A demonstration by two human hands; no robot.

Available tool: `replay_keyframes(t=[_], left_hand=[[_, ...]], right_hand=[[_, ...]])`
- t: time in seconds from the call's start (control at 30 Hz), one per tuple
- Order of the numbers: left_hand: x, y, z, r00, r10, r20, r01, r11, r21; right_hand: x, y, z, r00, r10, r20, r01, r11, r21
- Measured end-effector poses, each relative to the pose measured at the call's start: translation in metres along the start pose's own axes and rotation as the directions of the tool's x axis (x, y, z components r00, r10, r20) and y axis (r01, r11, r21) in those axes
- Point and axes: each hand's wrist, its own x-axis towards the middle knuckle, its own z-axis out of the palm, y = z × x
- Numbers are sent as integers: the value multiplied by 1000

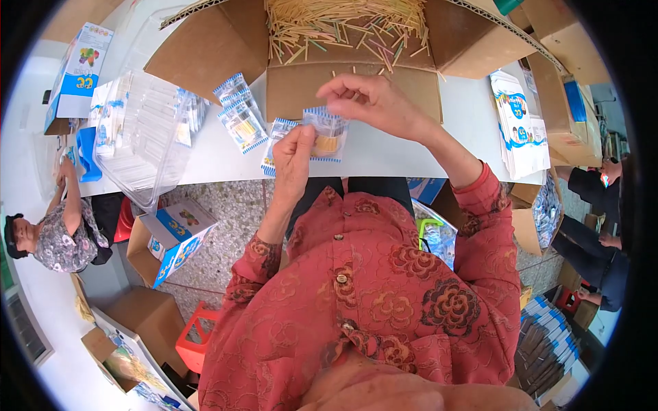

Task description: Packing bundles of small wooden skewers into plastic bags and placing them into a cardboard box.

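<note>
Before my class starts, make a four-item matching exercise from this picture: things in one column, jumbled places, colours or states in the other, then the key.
Things
1. Left hand
2. Large open carton
3. Stool
4. Table

Descriptions
A. Red, on the floor
B. Has a white top
C. Gripping a small packet
D. Holds many thin sticks

Pairs: 1-C, 2-D, 3-A, 4-B

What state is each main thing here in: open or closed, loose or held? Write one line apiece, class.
Brown cardboard box with broad flaps: open, flaps spread
Thin pastel sticks: loose, heaped inside the box
Clear blue-edged plastic packet: held, contents visible; seal unclear
Left hand: closed on that packet
Right hand: raised, fingers curled; grip unclear
White-and-blue printed stack: piled flat
</note>
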Motion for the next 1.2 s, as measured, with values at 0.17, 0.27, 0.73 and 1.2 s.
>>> replay_keyframes(t=[0.17, 0.27, 0.73, 1.2], left_hand=[[3, 11, 2, 990, -23, -140, 3, 990, -139], [3, 11, -2, 998, -26, -63, 11, 973, -230], [8, 17, -9, 1000, -3, -26, -3, 975, -222], [-1, 13, -16, 998, 47, -49, -47, 999, -2]], right_hand=[[-3, 15, 9, 993, 98, 67, -100, 994, 39], [-4, 30, 16, 985, 126, 117, -119, 991, -64], [-2, 36, 24, 981, 154, 117, -158, 987, 28], [-3, 107, -43, 998, 64, 6, -15, 322, -947]])
